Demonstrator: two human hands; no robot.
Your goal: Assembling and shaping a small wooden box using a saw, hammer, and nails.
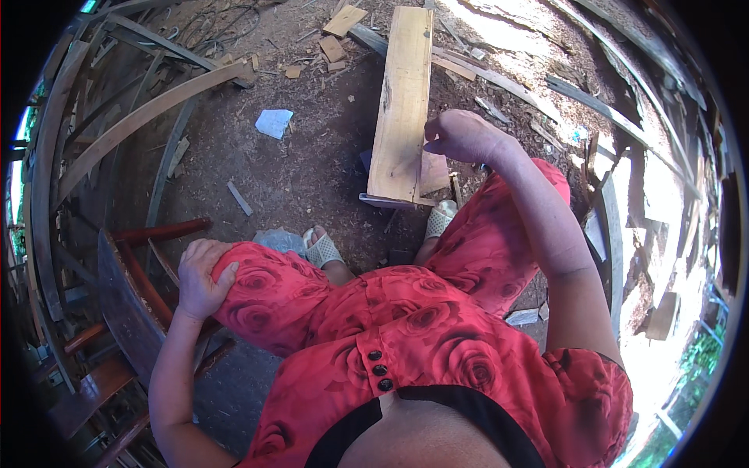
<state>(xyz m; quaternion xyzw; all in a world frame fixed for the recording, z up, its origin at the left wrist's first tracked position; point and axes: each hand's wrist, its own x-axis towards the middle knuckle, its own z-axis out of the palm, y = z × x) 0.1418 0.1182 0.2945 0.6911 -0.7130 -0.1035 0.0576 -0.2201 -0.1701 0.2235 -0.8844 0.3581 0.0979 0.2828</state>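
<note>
- Head view: nearest in, the left hand (pixel 204 274) rests over the bent left knee, on red rose-print cloth (pixel 273 292); its fingers lie loosely spread, thumb apart, holding nothing that shows.
- Beside that knee, to the left, stands a piece of dark wooden furniture (pixel 133 300) with red-brown rails.
- Beyond the knees are the feet in pale sandals (pixel 322 249), with a crumpled clear plastic sheet (pixel 279 240) next to the left one.
- The plank (pixel 402 93) begins just past the feet, ahead and between the legs; its long axis runs away from the person, leaning slightly right at the far end.
- The right hand (pixel 466 134) is much the nearer to it, at its right edge, so the plank lies directly left of these fingers. They are curled narrow; whether they touch the edge or pinch something small, I cannot tell.
- Under that edge, a flat reddish piece (pixel 434 173) sticks out.
- Farther off, a whitish flat scrap (pixel 274 123) lies left of the plank, and wood offcuts (pixel 345 21) lie near its far end.
</note>
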